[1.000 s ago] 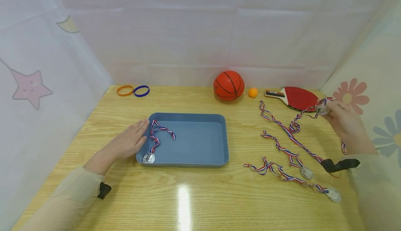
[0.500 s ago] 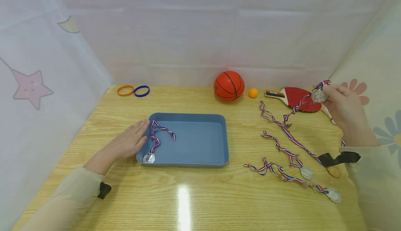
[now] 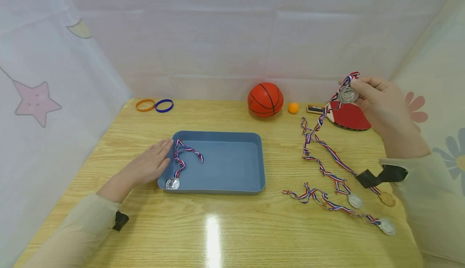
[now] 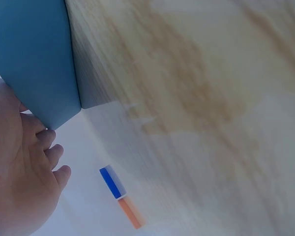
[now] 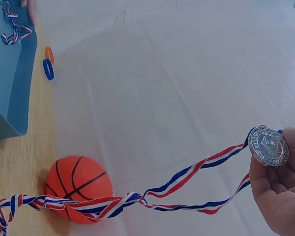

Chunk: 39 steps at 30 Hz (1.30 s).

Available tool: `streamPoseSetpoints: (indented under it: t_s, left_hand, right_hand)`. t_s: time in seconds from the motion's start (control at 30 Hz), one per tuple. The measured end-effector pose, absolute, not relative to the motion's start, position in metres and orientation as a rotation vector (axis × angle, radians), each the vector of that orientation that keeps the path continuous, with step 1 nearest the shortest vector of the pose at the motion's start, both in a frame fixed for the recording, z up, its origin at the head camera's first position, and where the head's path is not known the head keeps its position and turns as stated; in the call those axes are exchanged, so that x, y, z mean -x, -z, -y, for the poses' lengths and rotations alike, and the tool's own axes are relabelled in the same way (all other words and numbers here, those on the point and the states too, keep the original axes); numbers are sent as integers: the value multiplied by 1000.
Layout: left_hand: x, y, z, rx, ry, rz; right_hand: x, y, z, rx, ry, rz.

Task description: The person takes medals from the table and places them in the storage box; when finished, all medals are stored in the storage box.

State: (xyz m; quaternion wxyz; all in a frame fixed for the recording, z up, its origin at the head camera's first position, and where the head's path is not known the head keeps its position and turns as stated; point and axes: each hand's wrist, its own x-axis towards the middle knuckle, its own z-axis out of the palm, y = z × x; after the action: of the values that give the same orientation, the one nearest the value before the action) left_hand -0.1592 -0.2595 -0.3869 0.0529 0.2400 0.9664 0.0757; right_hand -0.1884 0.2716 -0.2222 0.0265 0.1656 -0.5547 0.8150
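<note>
My right hand (image 3: 381, 102) pinches a silver medal (image 3: 348, 95) by its edge, raised above the table at the right back. Its red, white and blue ribbon (image 5: 187, 177) trails down toward the ribbons lying below. With fingers straight, my left hand (image 3: 150, 163) rests against the left wall of the blue-grey tray (image 3: 218, 191); the left wrist view shows the fingers at the tray's outer side (image 4: 34, 59). Inside that tray, at its left end, lies another silver medal (image 3: 172, 183) with a crumpled ribbon.
On the table's right lie two silver medals (image 3: 355, 200) and a gold medal (image 3: 387, 199) with ribbons. A table tennis bat (image 3: 348, 116), an orange ball (image 3: 293, 107) and a small basketball (image 3: 265, 99) sit along the back. Orange (image 3: 145, 105) and blue wristbands (image 3: 164, 105) lie back left.
My right hand has lifted the silver medal and carried it left, its ribbon trailing from over the bat to beside the other ribbons. The left hand has stayed at the tray.
</note>
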Motion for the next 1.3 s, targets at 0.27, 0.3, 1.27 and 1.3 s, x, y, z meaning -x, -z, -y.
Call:
streamPoseSetpoints:
  t_s: [0.27, 0.3, 1.27, 1.3]
  left_hand:
    - [159, 387, 260, -724, -219, -2939]
    - [159, 387, 259, -726, -217, -2940]
    - [161, 389, 260, -743, -190, -2948]
    - [161, 389, 260, -743, -192, -2949]
  right_hand:
    - [187, 208, -219, -571, -2383, 1934]
    - [188, 207, -213, -572, -2373, 1963]
    - [214, 227, -66, -724, -2137, 2386]
    - [215, 226, -62, -725, -2125, 2390]
